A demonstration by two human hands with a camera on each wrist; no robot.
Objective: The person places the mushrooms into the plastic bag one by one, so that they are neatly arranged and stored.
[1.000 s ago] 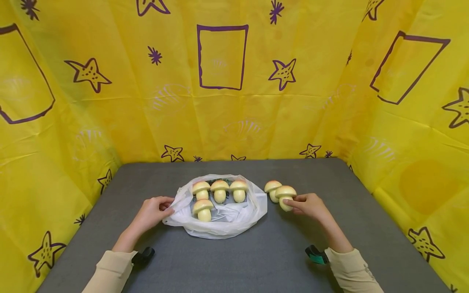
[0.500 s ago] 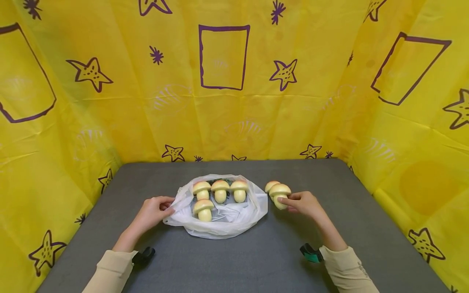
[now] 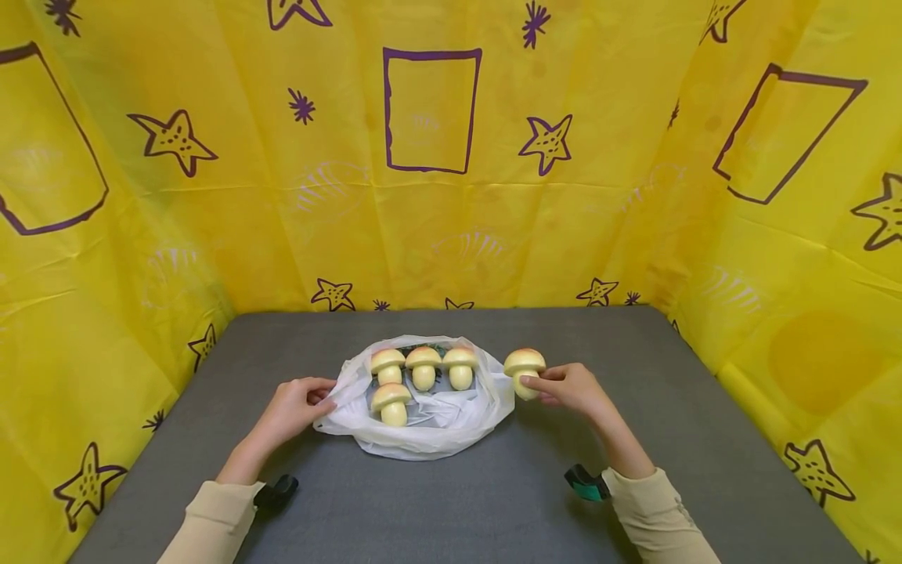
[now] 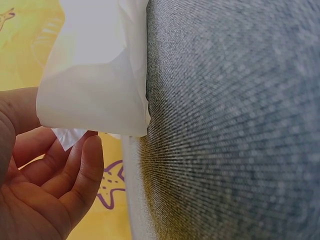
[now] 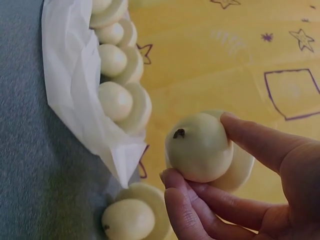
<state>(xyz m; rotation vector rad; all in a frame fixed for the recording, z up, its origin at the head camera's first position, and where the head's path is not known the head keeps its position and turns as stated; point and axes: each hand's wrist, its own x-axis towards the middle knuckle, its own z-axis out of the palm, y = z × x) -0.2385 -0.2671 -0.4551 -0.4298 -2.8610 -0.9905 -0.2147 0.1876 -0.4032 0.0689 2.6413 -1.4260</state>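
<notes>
A white plastic bag (image 3: 486, 411) lies with its mouth spread, and several pale yellow toy mushrooms with orange-tinged caps, one of them a mushroom (image 3: 423, 368) at the back, stand inside it. My left hand (image 3: 297, 403) pinches the bag's left edge between thumb and fingers; the folded edge (image 4: 90, 97) fills the left wrist view's upper part. Just off the bag's right side, my right hand (image 3: 574, 386) holds another toy mushroom (image 3: 524, 363) by its stem, cap up. Below it in the right wrist view is one more mushroom (image 5: 131, 219), hidden behind the held one in the head view.
A dark grey cloth covers the table (image 3: 451, 509). Yellow curtains (image 3: 606, 243) with purple drawings enclose its back and sides. A black strap mount (image 3: 278, 492) sits under the left wrist, and a black-and-green one (image 3: 586, 483) under the right.
My right hand has carried its mushroom leftward and slightly up, close to the bag, so it now covers the mushroom behind it. The left hand and the bag have stayed in place.
</notes>
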